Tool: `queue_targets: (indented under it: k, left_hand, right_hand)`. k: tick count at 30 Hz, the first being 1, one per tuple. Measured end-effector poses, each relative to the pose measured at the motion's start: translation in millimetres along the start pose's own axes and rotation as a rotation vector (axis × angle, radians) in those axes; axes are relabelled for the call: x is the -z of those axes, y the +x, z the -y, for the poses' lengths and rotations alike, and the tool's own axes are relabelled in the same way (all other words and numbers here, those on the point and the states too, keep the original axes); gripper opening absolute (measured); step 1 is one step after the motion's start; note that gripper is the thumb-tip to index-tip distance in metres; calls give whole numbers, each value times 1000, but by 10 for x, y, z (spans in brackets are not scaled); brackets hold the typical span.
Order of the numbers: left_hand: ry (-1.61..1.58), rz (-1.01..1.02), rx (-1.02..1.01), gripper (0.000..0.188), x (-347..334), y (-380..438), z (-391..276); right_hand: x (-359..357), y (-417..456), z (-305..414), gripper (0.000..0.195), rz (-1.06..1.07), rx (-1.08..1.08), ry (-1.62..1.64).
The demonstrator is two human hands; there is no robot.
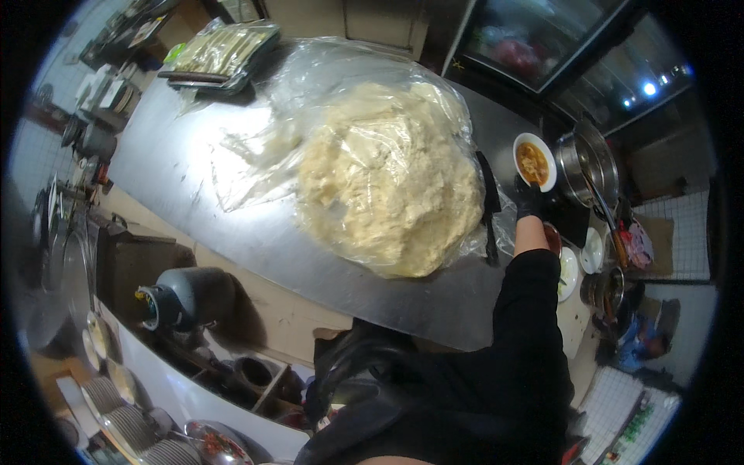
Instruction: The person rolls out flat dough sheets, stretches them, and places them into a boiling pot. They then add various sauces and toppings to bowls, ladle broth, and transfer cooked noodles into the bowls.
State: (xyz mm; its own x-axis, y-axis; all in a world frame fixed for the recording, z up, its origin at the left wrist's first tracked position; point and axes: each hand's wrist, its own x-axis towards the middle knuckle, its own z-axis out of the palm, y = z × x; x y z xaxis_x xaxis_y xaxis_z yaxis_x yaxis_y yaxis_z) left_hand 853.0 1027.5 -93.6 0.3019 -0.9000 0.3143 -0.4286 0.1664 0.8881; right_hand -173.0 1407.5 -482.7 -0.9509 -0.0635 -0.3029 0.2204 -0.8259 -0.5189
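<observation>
My right hand [528,199], in a black glove, grips the near rim of a white bowl [551,167] with its thumb over the edge. Orange-brown soup with pale pieces [532,163] is in the bowl. My left hand is out of view. To the left of my right arm, a big mass of pale dough [395,180] lies under clear plastic film [325,58] on a steel worktable [261,226]. Against the dough's right side are dark straps or strips [490,186], whose kind I cannot tell.
Just right of the bowl stands a steel pot [587,157] with a ladle [601,200]. White plates [568,276] lie beside my forearm. A wrapped tray [226,52] bears a rolling pin [195,77] at the far left. A gas cylinder [195,296] and stacked plates [131,427] are at the lower left.
</observation>
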Motion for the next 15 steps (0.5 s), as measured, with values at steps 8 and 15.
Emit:
queue_targets:
  k: [8,15]
  left_hand:
    - [-45,-100,88,35,229,-584,-14]
    - [-117,-197,176,31,919,-1361,272]
  right_hand:
    - [-1222,-1183,-245,40,-67,284,-254]
    - [-1902,-1840,-594,30,60,154,-587]
